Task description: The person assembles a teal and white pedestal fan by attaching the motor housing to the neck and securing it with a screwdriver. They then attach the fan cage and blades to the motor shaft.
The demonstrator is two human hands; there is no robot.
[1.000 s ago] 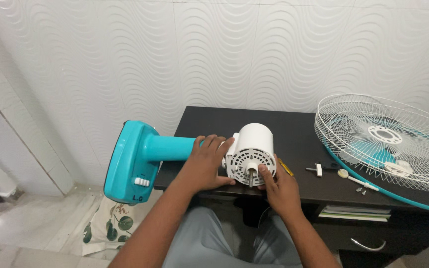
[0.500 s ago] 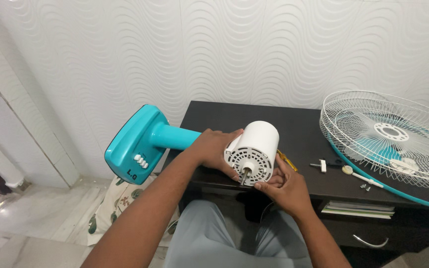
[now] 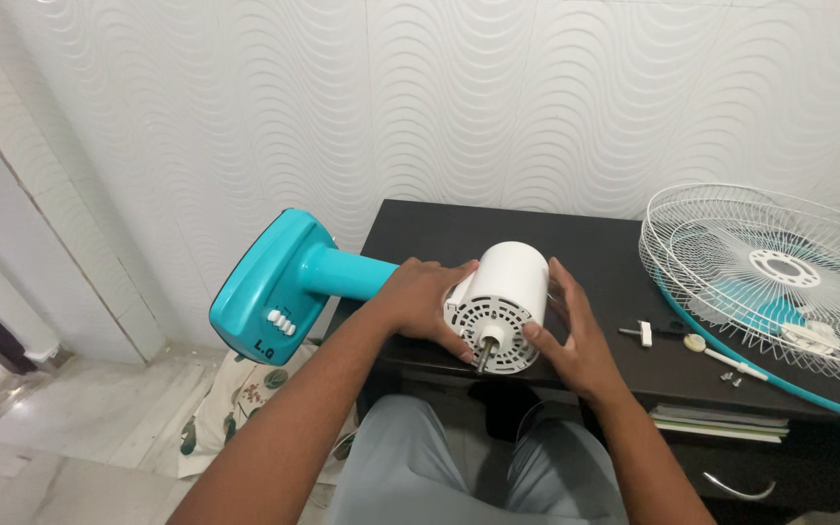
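Item — white fan motor housing [image 3: 503, 301], lying at the worktop's [image 3: 585, 248] front edge, shaft toward you, teal stand [image 3: 279, 282] out left. Your left hand [image 3: 425, 306] and right hand [image 3: 571, 335] flank it — fingers clasping its sides.

White wire fan guard [image 3: 780, 282] on black desk [image 3: 498, 226] — screws [image 3: 734, 380] beside.
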